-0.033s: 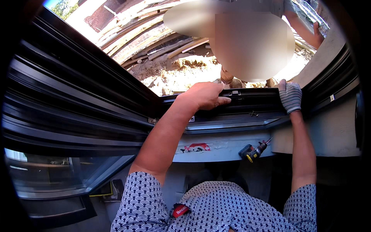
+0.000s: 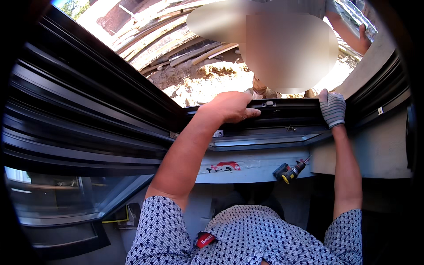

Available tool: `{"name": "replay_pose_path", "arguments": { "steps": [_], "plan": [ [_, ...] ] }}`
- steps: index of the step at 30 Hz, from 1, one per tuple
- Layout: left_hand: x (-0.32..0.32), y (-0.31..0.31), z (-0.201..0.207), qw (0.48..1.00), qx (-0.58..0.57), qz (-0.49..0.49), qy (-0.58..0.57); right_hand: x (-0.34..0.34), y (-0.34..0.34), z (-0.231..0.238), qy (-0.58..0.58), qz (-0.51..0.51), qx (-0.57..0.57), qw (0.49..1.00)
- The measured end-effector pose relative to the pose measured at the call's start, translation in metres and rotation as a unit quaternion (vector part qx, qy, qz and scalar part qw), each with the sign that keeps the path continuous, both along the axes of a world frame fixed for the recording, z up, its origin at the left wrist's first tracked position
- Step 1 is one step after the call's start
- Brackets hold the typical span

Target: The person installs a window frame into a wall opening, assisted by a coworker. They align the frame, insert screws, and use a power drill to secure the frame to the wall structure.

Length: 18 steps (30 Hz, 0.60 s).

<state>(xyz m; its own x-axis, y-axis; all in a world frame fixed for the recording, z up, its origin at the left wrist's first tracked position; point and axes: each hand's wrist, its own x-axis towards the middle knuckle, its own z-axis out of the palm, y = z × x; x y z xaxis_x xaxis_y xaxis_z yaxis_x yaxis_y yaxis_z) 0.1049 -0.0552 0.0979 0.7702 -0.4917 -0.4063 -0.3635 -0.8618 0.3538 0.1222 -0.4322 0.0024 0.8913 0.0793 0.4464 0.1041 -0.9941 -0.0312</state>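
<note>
A black window frame (image 2: 282, 115) stands open in front of me. My left hand (image 2: 234, 107), bare, is closed over its lower rail, thumb on the near side and fingers hidden beyond the edge. Near the right corner, my right hand (image 2: 333, 109) in a grey striped knitted glove grips the same rail, its fingers wrapped over the top. Between the hands, a small metal fitting (image 2: 269, 104) sits on the rail. A few loose screws (image 2: 290, 128) lie in the frame's channel. Below, a cordless drill (image 2: 289, 172) with a bit fitted rests on the light sill (image 2: 256, 176).
An opened glazed sash (image 2: 66, 196) stands at the left. Outside are stacked timber boards (image 2: 161, 44) and rough soil (image 2: 198, 81). A blurred co-worker stands beyond the rail; one of their hands (image 2: 363, 42) is by clear plastic wrapping (image 2: 355, 15) at the upper right.
My left hand has shifted very slightly left along the rail. The right hand keeps its grip, and the drill lies where it was.
</note>
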Motion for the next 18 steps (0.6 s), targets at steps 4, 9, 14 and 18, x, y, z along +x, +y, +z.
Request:
{"name": "replay_pose_path", "arguments": {
  "steps": [4,9,14,18],
  "plan": [
    [0.010,0.030,0.004,0.997,0.034,0.054,0.052,0.000,0.007,0.004,0.011,-0.002,0.019,1.000],
    [0.020,0.027,0.017,0.989,0.112,0.058,0.073,0.000,0.003,0.006,0.023,-0.018,0.013,0.999],
    [0.029,0.027,0.030,0.960,0.270,-0.008,0.074,-0.003,0.005,0.008,0.043,-0.011,0.048,0.998],
    [0.036,0.036,0.031,0.938,0.336,-0.017,0.080,-0.004,0.007,0.008,0.018,-0.011,0.044,0.999]
  ]
}}
